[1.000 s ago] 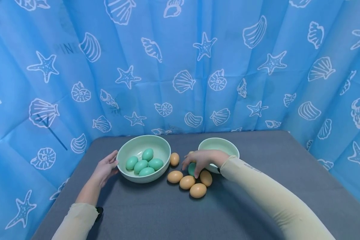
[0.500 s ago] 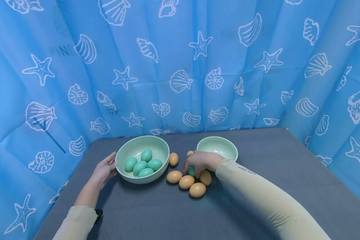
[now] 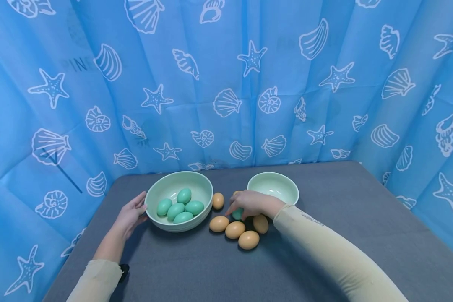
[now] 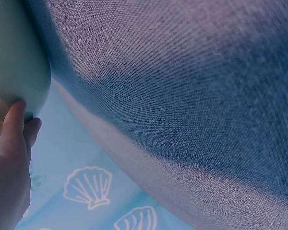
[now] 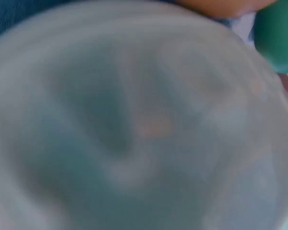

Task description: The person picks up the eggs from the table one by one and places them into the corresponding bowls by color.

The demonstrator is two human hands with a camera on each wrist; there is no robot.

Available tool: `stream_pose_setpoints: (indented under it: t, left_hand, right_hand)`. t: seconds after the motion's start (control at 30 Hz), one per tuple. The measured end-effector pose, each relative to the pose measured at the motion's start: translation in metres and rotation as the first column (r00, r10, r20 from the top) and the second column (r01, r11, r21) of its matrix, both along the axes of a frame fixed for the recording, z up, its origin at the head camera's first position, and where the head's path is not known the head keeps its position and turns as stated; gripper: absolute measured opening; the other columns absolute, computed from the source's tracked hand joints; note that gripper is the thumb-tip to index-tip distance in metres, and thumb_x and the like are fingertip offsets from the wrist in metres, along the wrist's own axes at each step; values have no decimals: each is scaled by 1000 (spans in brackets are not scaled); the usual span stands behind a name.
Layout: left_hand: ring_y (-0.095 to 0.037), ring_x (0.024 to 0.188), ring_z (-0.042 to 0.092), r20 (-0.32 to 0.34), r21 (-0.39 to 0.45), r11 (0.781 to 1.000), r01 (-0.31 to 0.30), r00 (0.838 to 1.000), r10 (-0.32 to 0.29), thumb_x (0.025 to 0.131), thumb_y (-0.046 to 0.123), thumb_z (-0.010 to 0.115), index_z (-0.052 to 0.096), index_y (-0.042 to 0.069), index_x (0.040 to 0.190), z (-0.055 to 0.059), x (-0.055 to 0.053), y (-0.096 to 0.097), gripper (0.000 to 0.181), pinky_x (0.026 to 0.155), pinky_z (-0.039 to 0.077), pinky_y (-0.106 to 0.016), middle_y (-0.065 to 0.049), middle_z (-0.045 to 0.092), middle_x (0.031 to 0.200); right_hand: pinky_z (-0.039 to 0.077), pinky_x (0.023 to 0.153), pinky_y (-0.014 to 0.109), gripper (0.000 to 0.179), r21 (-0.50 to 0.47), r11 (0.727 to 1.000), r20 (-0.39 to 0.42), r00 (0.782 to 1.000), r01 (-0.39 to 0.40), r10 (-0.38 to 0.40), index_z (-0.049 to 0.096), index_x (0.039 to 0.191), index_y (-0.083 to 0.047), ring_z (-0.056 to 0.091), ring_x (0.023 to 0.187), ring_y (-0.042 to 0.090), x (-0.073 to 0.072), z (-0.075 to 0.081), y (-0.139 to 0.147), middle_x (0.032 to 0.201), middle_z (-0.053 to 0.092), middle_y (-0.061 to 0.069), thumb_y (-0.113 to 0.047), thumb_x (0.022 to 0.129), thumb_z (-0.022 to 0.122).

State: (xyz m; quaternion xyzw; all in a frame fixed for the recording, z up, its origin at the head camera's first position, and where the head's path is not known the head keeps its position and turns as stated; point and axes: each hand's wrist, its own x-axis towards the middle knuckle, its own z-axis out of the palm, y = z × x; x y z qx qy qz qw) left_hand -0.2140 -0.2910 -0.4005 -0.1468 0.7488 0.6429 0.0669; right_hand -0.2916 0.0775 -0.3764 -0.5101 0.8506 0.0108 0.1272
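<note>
My left hand (image 3: 130, 214) touches the outer left side of the large pale green bowl (image 3: 201, 182) with fairly straight fingers, its thumb at the rim. Inside that bowl lie several green eggs (image 3: 175, 211). My right hand (image 3: 251, 202) reaches down among the eggs on the table and grips another green egg (image 3: 237, 214) between thumb and fingers, partly hiding it. Close around it lie several brown eggs (image 3: 235, 230). The smaller pale green bowl (image 3: 277, 182) stands behind the right wrist. It fills most of the blurred right wrist view, with the gripped egg at the upper right corner.
A brown egg (image 3: 218, 201) lies against the right side of the large bowl. Another brown egg shows just behind the right hand. Dark grey cloth (image 3: 181, 268) covers the table, and a blue curtain (image 3: 211, 92) with white shells hangs behind it.
My right hand has closed in on the green egg, which has shifted slightly left. The nearby brown egg at the right has moved slightly right. My left hand stays at the large bowl.
</note>
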Motion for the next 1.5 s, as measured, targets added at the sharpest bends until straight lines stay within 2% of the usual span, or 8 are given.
stream_pose_setpoints:
  t: [0.2,0.4,0.7,0.83,1.03,1.23,1.37,1.5]
  left_hand:
    - [-35,153,15,-4,-13,1000,7,1000,-7,110,8,32,5,13,161,-1,1,-1,59,120,28,-55,-11,4,167]
    - [-34,154,13,-13,-7,1000,2,1000,-3,109,7,32,6,12,161,-2,2,-1,59,120,28,-55,-11,3,167]
    - [-35,153,13,-20,-12,1000,6,1000,-6,110,7,32,6,12,161,-2,2,-1,58,120,28,-56,-12,3,167]
    - [-35,153,14,-21,-17,1000,8,1000,-8,110,7,32,6,12,161,-1,1,-2,58,120,28,-55,-12,3,167]
    - [-35,153,16,-8,-14,1000,-8,1000,8,110,7,32,7,13,162,-1,0,-2,58,120,28,-55,-12,5,167]
    - [-34,153,16,-10,-10,1000,-3,1000,3,110,7,32,7,13,162,-2,-1,-2,58,120,28,-54,-12,5,168]
    - [-34,153,16,-9,-5,1000,-2,1000,2,110,7,32,7,13,161,-1,-1,-2,58,120,28,-53,-11,6,168]
    - [-35,153,16,-18,1,1000,5,1000,-5,110,7,32,7,12,161,0,-1,-2,58,120,28,-53,-13,6,167]
  right_hand:
    - [51,99,39,34,-181,983,7,999,-38,40,76,119,-17,54,122,31,2,0,5,134,59,16,-5,88,76]
    - [52,99,43,27,-344,939,17,999,-24,31,78,113,-9,54,122,35,2,-3,5,132,60,20,0,87,75]
    - [52,100,47,29,-508,847,248,968,156,-30,74,118,-2,54,126,39,5,3,-3,136,55,25,-2,89,73]
    - [56,93,40,31,-534,802,368,927,269,-65,71,121,0,58,119,35,4,5,-8,136,55,23,-4,91,72]
    - [54,98,42,32,-561,724,537,842,401,-51,70,122,4,54,125,37,3,8,-14,133,59,23,-1,90,72]
    - [59,86,35,35,-601,656,598,801,457,-10,67,124,8,63,113,27,-1,11,-23,131,63,24,1,90,71]
    - [58,87,36,39,-568,629,658,752,531,-39,63,129,6,66,102,16,0,15,-28,128,66,20,-3,92,70]
    - [54,98,40,41,-517,617,716,695,593,-69,62,134,3,66,107,18,1,21,-33,130,66,17,-7,95,68]
